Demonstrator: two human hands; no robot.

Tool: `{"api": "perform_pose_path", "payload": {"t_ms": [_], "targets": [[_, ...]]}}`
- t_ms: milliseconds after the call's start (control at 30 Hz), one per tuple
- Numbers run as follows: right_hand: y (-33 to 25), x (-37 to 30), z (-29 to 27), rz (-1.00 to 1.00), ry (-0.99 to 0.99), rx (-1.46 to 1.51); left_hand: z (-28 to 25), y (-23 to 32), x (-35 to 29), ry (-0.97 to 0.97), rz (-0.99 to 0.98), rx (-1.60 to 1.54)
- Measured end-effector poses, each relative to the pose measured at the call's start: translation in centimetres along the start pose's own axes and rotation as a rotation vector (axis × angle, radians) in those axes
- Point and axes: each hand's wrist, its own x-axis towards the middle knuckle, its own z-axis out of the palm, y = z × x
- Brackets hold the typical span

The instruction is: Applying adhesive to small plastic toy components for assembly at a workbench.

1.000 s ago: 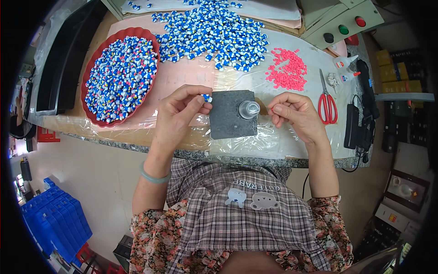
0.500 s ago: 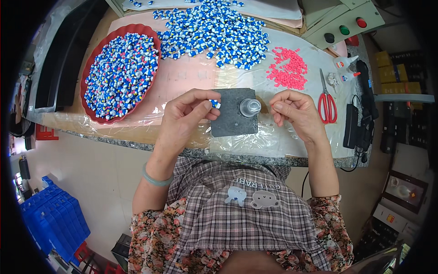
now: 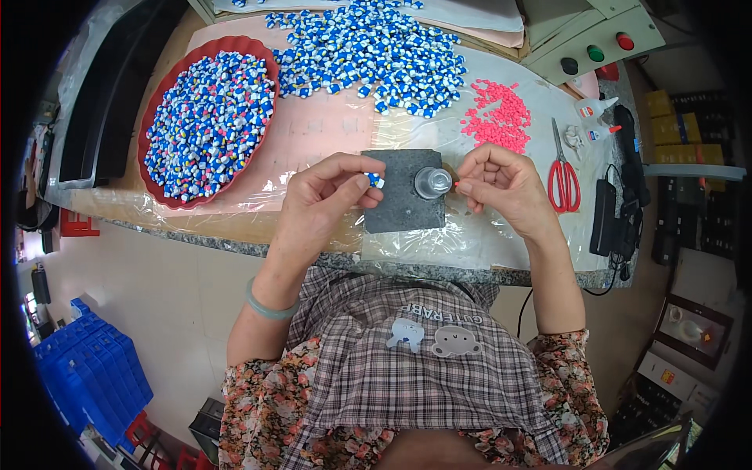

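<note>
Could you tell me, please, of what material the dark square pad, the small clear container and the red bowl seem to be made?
Dark pad: perhaps rubber or stone; grey, mostly matt surface with pale specks. Clear container: glass or hard plastic, glossy, as bright highlights suggest. Red bowl: probably moulded plastic, judging by the even colour and scalloped rim.

Left fingers (image 3: 356, 162) pinch piece (image 3: 376, 181); bowl (image 3: 236, 44) full

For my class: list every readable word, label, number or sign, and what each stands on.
Plaid apron: pale lettering, wording not copied here.
Small bottles: labels too small to read.
Yellow boxes: any print too blurred.
White box, lower right: print too small.
</note>
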Motion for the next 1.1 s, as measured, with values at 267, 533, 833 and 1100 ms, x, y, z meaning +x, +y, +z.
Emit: {"api": "perform_pose_path", "payload": {"t_ms": [267, 533, 833, 1100], "targets": [[-0.4, 0.4, 0.4, 0.025, -0.015, -0.122, 0.0, 0.0, -0.3, -0.011, 0.015, 0.001], [-1.1, -0.1, 0.9, 0.01, 0.013, -0.196, 0.9, 0.1, -0.6, -0.034, 0.012, -0.055], [-1.6, -1.8, 3.2, -0.072, -0.024, 0.052, 3.7, -0.7, -1.0, -0.098, 0.028, -0.18], [-1.3, -2.1, 3.9, -0.066, -0.003, -0.025, 4.6, -1.0, -1.0, -0.056, 0.191, -0.029]]}}
